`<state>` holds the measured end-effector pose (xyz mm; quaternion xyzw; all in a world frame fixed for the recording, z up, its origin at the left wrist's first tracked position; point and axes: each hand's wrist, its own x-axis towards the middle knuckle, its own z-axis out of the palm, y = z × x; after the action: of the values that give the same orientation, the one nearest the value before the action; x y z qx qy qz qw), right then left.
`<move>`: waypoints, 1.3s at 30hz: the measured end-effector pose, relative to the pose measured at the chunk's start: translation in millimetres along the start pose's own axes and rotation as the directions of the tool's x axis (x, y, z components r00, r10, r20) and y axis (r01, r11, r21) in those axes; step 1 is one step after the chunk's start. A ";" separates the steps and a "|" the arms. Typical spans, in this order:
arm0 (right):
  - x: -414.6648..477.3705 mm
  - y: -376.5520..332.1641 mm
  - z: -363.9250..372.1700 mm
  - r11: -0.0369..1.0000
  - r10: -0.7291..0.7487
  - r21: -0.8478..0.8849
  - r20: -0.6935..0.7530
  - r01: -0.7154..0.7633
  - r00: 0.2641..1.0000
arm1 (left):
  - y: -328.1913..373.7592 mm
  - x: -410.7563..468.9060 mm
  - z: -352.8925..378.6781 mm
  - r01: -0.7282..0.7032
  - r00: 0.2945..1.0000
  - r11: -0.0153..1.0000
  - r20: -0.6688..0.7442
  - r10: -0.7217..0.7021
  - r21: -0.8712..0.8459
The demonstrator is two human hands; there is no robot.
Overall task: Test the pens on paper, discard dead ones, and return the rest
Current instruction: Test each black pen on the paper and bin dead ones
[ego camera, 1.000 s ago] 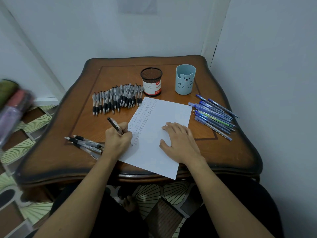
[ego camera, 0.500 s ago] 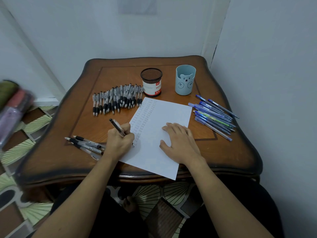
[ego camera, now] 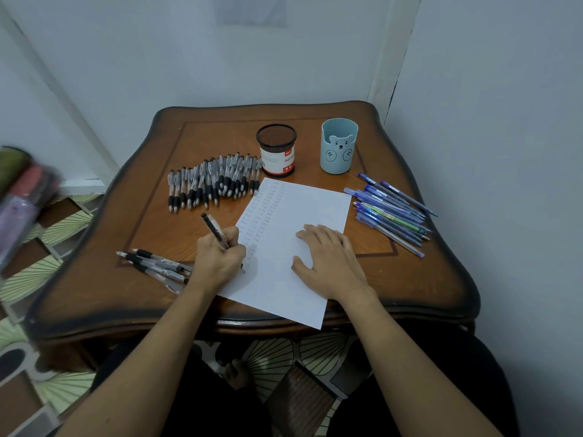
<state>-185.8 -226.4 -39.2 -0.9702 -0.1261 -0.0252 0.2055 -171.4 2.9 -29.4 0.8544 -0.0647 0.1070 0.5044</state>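
Pen (ego camera: pixel 214 230) gripped in left hand (ego camera: pixel 219 263), barrel slanting up-left, tip on paper (ego camera: pixel 315 205); right hand (ego camera: pixel 329 263) flat, fingers straight, pinning it. Nearest: small pen pile (ego camera: pixel 157 266), just left of left hand.

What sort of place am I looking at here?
Probably a corner of a home room: a carved brown wooden table against plain pale walls, green patterned floor tiles, and a light blue bear-face pen cup.

A sheet of paper (ego camera: pixel 293 247) lies front and centre on a table (ego camera: pixel 426 279). Behind it stand a mesh holder (ego camera: pixel 277 151) and, to its right, a cup (ego camera: pixel 338 146). A row of pens (ego camera: pixel 214 184) lies left of the holder, a pile of pens (ego camera: pixel 391 209) right of the paper, and a few pens (ego camera: pixel 157 264) at front left.
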 end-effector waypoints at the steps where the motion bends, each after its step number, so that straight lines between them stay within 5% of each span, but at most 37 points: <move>1: 0.0 0.0 -0.3 1.000 0.000 0.000 0.001 0.000 1.000 | -0.6 0.1 0.1 0.001 1.000 1.000 -0.005 -0.001 -0.004; 6: 0.0 -0.2 -0.6 1.000 0.002 0.001 0.002 -0.002 1.000 | -0.9 -0.3 0.9 -0.026 1.000 0.999 -0.006 0.026 0.019; 17: 0.8 -0.4 -0.6 1.000 0.004 0.001 0.010 -0.004 1.000 | 0.4 5.1 -4.0 0.155 0.988 0.974 0.047 -0.149 -0.167; 22: 0.3 0.1 -1.0 1.000 0.002 0.004 0.012 -0.002 1.000 | 3.8 11.1 -6.5 0.215 0.977 0.970 0.023 -0.214 -0.112; 27: 0.6 0.9 -0.5 1.000 0.002 0.000 0.009 -0.002 1.000 | 19.7 23.2 -12.5 0.489 0.872 0.809 0.184 -0.453 -0.326; 32: 0.3 0.7 -0.2 1.000 0.000 -0.003 0.011 0.000 1.000 | 27.2 33.8 -21.1 0.559 0.829 0.739 0.240 -0.505 -0.375; 36: 0.5 0.8 0.2 1.000 0.000 -0.006 0.006 0.000 1.000 | 22.2 49.0 -33.1 0.567 0.821 0.754 0.158 -0.548 -0.332; 39: 0.3 0.9 0.3 1.000 0.000 -0.004 0.007 0.000 1.000 | 17.6 69.2 -40.5 0.583 0.800 0.801 -0.073 -0.595 -0.140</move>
<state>-185.2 -227.0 -39.8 -0.9707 -0.1268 -0.0221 0.2030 -112.9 29.7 21.7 0.7954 0.2269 -0.0107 0.5619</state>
